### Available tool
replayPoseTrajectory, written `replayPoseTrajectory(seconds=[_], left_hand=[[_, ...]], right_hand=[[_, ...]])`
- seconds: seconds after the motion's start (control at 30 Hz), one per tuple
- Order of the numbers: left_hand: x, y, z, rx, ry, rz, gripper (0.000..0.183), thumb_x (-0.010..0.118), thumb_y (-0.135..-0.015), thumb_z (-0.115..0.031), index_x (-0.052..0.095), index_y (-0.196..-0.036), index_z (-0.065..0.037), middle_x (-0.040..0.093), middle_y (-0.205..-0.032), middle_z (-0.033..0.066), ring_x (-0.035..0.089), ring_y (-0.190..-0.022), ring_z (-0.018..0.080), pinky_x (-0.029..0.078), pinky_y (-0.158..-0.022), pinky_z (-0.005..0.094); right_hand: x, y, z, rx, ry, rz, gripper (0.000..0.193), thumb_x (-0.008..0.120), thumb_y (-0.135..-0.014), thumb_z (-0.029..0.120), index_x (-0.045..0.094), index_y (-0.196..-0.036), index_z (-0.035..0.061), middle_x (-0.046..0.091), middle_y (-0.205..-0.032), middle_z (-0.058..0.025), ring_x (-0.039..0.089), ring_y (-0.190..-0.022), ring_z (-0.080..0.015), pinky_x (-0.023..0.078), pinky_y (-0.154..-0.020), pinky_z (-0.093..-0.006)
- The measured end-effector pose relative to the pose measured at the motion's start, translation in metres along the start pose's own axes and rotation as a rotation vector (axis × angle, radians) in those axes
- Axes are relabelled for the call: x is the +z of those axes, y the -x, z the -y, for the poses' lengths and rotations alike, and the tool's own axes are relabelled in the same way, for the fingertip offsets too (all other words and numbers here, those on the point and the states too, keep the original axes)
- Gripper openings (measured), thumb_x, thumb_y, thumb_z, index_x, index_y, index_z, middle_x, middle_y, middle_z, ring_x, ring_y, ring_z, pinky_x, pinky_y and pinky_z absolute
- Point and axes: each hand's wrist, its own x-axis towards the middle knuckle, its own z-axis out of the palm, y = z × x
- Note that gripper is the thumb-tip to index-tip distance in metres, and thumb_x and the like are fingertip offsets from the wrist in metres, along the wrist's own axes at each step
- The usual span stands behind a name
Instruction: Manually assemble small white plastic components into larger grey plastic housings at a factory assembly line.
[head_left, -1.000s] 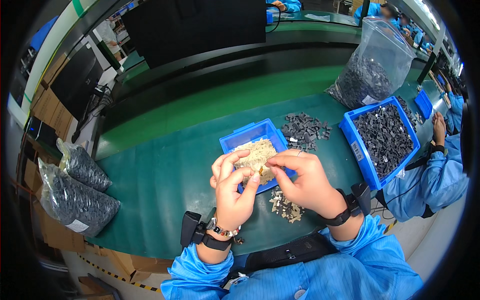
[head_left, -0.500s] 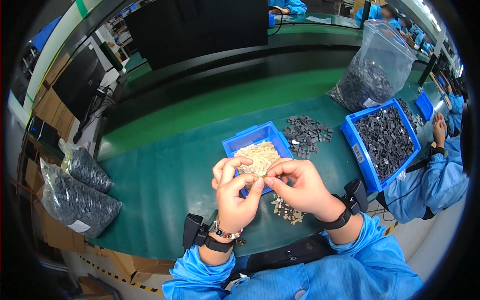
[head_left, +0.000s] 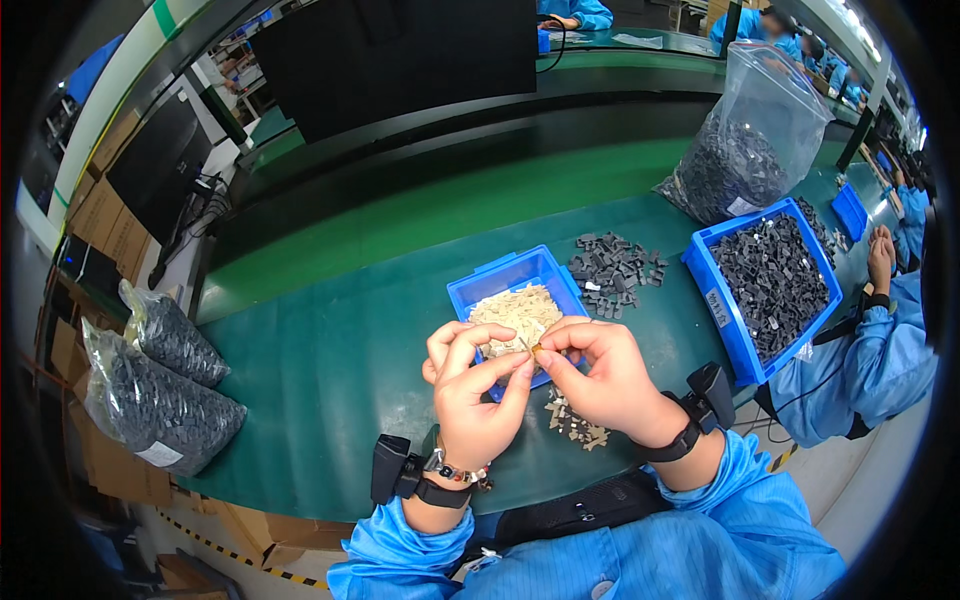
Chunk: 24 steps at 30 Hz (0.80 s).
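Note:
My left hand point(head_left: 478, 402) and my right hand point(head_left: 612, 388) meet fingertip to fingertip, each closed in a pinch. Between them is a small part point(head_left: 535, 349), dark and yellowish; its exact kind is too small to make out. Just beyond the fingers stands a blue bin point(head_left: 500, 273) holding a heap of small beige pieces point(head_left: 515, 308), partly hidden by my hands. Beside my right wrist lies a little pile of mixed beige and dark pieces point(head_left: 577, 420). Loose dark grey pieces point(head_left: 615, 273) are spread right of the bin.
A larger blue bin point(head_left: 716, 318) full of dark pieces sits at the right, with a big clear bag point(head_left: 735, 160) behind it. Two filled bags point(head_left: 165, 410) rest at the left edge. A person in blue point(head_left: 860, 360) sits at the right. A dark panel point(head_left: 400, 60) stands across the back.
My fingertips have shifted slightly, and a bit more of the small part shows between them. Both hands stay over the near edge of the bin.

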Motion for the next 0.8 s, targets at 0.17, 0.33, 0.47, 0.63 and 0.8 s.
replayPoseTrajectory(seconds=[0.17,0.33,0.47,0.63,0.8], left_hand=[[0.000,0.001,0.000,0.015,-0.028,0.004,0.011,0.076,-0.072,-0.007,0.074,-0.083,-0.008,0.067,-0.104,0.0052,0.051,-0.106,0.0281,0.037,-0.091,0.0406],[0.000,0.001,-0.001,0.032,-0.077,0.017,0.009,0.074,-0.075,-0.008,0.073,-0.084,-0.008,0.067,-0.104,0.0050,0.050,-0.107,0.0282,0.035,-0.091,0.0397],[0.000,0.000,-0.001,0.037,-0.076,0.026,0.006,0.073,-0.077,-0.009,0.072,-0.082,-0.007,0.066,-0.104,0.0047,0.050,-0.107,0.0280,0.034,-0.091,0.0395],[-0.002,-0.001,0.001,-0.007,-0.089,-0.005,0.003,0.072,-0.076,-0.008,0.071,-0.078,-0.007,0.066,-0.104,0.0039,0.050,-0.108,0.0278,0.033,-0.091,0.0402],[0.000,0.000,0.007,-0.040,-0.206,-0.076,0.010,0.072,-0.066,-0.011,0.073,-0.075,-0.016,0.065,-0.106,-0.0025,0.048,-0.111,0.0270,0.026,-0.088,0.0422]], right_hand=[[0.000,-0.001,0.000,0.028,-0.036,0.015,0.007,0.064,-0.083,0.002,0.069,-0.084,-0.0031,0.067,-0.079,-0.0112,0.063,-0.070,-0.0166,0.048,-0.061,-0.0285],[-0.001,-0.001,0.001,-0.003,-0.028,0.035,0.007,0.063,-0.082,0.001,0.069,-0.083,-0.0035,0.067,-0.079,-0.0126,0.064,-0.072,-0.0203,0.050,-0.064,-0.0313],[-0.001,-0.001,0.002,0.014,-0.025,0.043,0.007,0.063,-0.081,0.000,0.068,-0.084,-0.0041,0.068,-0.079,-0.0136,0.065,-0.073,-0.0226,0.051,-0.065,-0.0317],[-0.007,0.000,0.006,-0.019,0.063,0.020,0.006,0.064,-0.080,-0.001,0.068,-0.083,-0.0042,0.067,-0.080,-0.0146,0.066,-0.073,-0.0250,0.051,-0.065,-0.0321],[-0.017,-0.002,0.003,-0.249,0.294,-0.188,0.006,0.067,-0.075,-0.002,0.069,-0.081,-0.0016,0.067,-0.080,-0.0137,0.066,-0.074,-0.0271,0.052,-0.065,-0.0340]])
